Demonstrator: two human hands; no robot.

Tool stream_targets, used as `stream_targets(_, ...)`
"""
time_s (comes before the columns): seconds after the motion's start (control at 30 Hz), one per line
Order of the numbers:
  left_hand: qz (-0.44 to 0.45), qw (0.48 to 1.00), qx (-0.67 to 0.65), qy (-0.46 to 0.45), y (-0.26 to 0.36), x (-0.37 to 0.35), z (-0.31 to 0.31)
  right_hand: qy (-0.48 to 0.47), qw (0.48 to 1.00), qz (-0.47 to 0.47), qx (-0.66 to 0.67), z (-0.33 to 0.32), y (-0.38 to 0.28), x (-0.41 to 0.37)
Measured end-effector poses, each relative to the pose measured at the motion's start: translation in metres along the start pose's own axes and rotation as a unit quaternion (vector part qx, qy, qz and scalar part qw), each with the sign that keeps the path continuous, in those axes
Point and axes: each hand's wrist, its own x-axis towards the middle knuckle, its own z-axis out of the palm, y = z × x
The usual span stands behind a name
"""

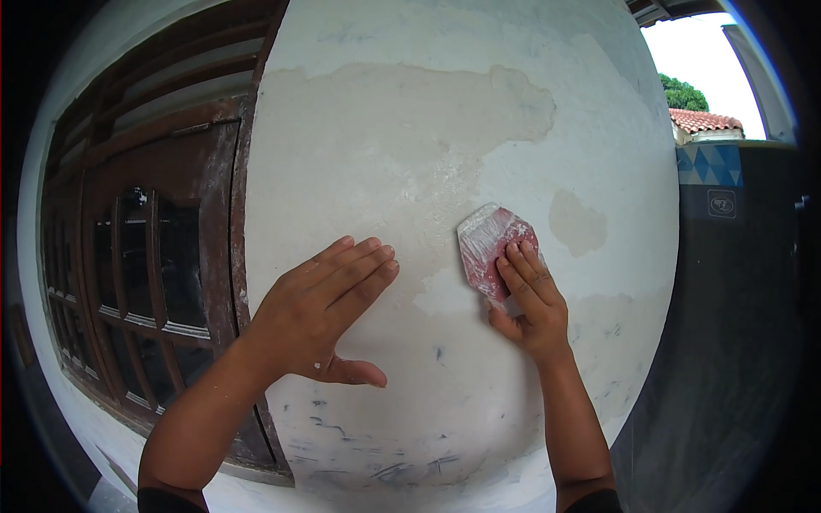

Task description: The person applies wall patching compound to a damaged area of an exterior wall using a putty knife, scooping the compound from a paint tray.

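Note:
My right hand (534,312) grips a flat, angular red putty scraper (493,242) at its lower right edge, fingers lying across its face and thumb below. Thick white putty is smeared over the scraper's upper part. Behind both hands is the wall (590,154), pale, with beige damp-looking patches and fresh white streaks above and left of the scraper. My left hand (321,312) is over the wall to the left of the scraper, fingers stretched out together and thumb apart, holding nothing. Small white specks dot this hand.
Along the left stands a dark brown wooden window frame (244,171) with glass panes (180,256). Dark scuff marks (389,470) cover the lower wall. On the right, past the wall's edge, are a dark panel (718,316), a blue patterned strip (710,165) and a tiled roof (701,120).

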Motion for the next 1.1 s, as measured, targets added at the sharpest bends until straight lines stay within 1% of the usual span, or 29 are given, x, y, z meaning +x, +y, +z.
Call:
stream_targets(0.07,-0.006,1.0,0.006,0.002,-0.001,0.003,0.001,0.001,1.0,0.005,-0.005,0.002,-0.003,0.015)
stream_targets(0.17,-0.005,1.0,0.004,0.006,0.0,0.009,0.005,-0.031,0.999,-0.024,0.018,0.01,-0.011,0.037)
stream_targets(0.2,-0.005,1.0,0.003,0.006,0.001,0.009,0.005,-0.032,0.999,-0.023,0.018,0.011,-0.01,0.033)
stream_targets(0.3,-0.002,1.0,0.007,-0.002,0.002,0.005,0.0,-0.079,0.996,-0.034,0.006,0.01,-0.01,0.008)
stream_targets(0.33,-0.004,1.0,0.006,-0.005,0.002,0.001,-0.002,-0.079,0.996,-0.036,0.008,0.004,-0.008,-0.002)
stream_targets(0.4,-0.006,1.0,0.007,-0.009,-0.001,-0.003,-0.005,-0.036,0.999,-0.026,0.002,-0.003,-0.006,-0.013)
stream_targets(0.53,-0.01,1.0,0.008,-0.017,-0.004,0.001,0.001,-0.005,1.0,-0.022,0.007,0.0,-0.009,0.018)
stream_targets(0.6,-0.01,1.0,0.007,-0.013,-0.003,0.004,0.004,-0.022,1.0,-0.022,0.004,0.006,-0.012,0.033)
stream_targets(0.7,-0.011,1.0,0.015,-0.007,0.0,0.007,0.0,-0.082,0.996,-0.043,0.011,0.013,-0.014,0.033)
stream_targets(0.8,-0.018,1.0,0.012,-0.013,0.003,0.003,-0.011,-0.083,0.995,-0.046,-0.01,0.002,-0.007,0.004)
stream_targets(0.87,-0.013,1.0,0.014,-0.014,0.0,-0.002,-0.015,-0.072,0.996,-0.049,-0.012,-0.005,-0.003,-0.002)
stream_targets(0.9,-0.014,1.0,0.015,-0.015,0.0,-0.002,-0.015,-0.052,0.998,-0.045,-0.012,-0.007,-0.001,-0.001)
stream_targets(0.93,-0.016,1.0,0.016,-0.015,-0.001,-0.001,-0.014,-0.032,0.999,-0.04,-0.014,-0.01,-0.002,0.001)
stream_targets(0.97,-0.017,1.0,0.018,-0.015,-0.001,0.0,-0.012,-0.031,0.999,-0.037,-0.016,-0.007,-0.003,0.01)
stream_targets(1.1,-0.015,1.0,0.021,-0.009,0.001,0.007,0.001,-0.053,0.996,-0.066,0.003,0.007,-0.016,0.048)
